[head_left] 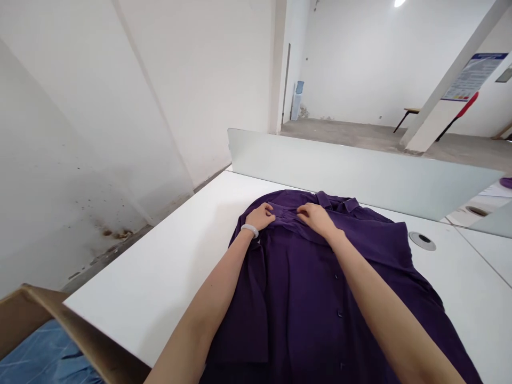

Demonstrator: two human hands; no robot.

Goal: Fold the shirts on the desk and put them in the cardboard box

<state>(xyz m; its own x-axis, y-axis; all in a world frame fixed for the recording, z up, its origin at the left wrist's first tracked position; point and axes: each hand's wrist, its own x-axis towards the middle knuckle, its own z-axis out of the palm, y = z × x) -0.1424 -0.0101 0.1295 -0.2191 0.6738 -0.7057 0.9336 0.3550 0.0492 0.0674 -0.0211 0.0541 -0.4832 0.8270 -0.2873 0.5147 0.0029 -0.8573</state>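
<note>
A dark purple shirt (308, 298) lies spread over the white table, with a row of small fastenings down its front and a folded collar piece at its far edge. My left hand (261, 216), wearing a pale bangle (250, 229) at the wrist, pinches the gathered cloth near the shirt's far left part. A short way to the right, my right hand (317, 217) has its thumb and fingers closed on the same band of cloth. Between the two hands the fabric is slightly wrinkled. The lower end of the shirt runs out of view.
A frosted divider (340, 165) stands along the far edge of the white table (168, 266). A cable grommet (422, 241) is set in the tabletop at right. At lower left, a cardboard box (44, 304) holds blue cloth (44, 354). A wall rises at left.
</note>
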